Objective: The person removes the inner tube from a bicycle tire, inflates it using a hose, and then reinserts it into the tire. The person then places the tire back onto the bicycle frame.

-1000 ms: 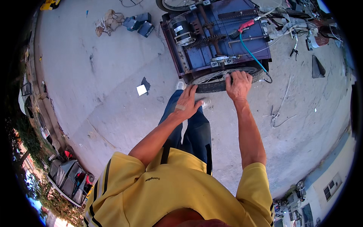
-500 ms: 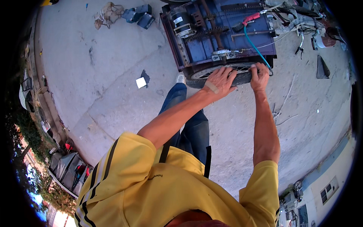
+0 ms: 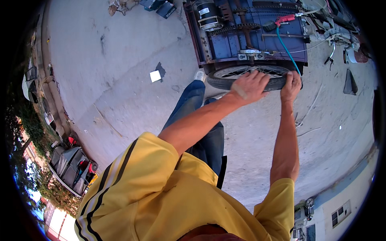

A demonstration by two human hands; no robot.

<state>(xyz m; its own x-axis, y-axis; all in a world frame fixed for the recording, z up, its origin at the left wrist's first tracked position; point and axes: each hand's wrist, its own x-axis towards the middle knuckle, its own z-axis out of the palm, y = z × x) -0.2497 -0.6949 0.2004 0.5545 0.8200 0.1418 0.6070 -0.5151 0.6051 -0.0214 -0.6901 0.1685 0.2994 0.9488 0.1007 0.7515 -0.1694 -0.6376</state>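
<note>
A spoked wheel with a black tyre (image 3: 219, 83) sits at the near side of an upturned blue metal cart frame (image 3: 225, 50). My left hand (image 3: 250, 87), a plaster near its wrist, curls its fingers over the tyre's near edge. Farther right, my right hand (image 3: 290, 89) is closed around the same tyre. A teal air hose (image 3: 286, 49) runs down from a red inflator gun (image 3: 285, 19) lying on the frame. Its lower end passes right beside my right fingers, and whether they touch it I cannot tell.
The frame carries a motor (image 3: 209, 16), a chain sprocket (image 3: 245, 27) and an axle. Dark blocks (image 3: 165, 10) and a white square (image 3: 155, 76) lie on the concrete to the left. Bicycle parts (image 3: 341, 38) and a dark triangular piece (image 3: 350, 82) are at the right.
The whole view has shifted, so the cart and wheel appear farther right. My left fingers are closer together on the tyre; my right hand keeps its place at the wheel's right side.
</note>
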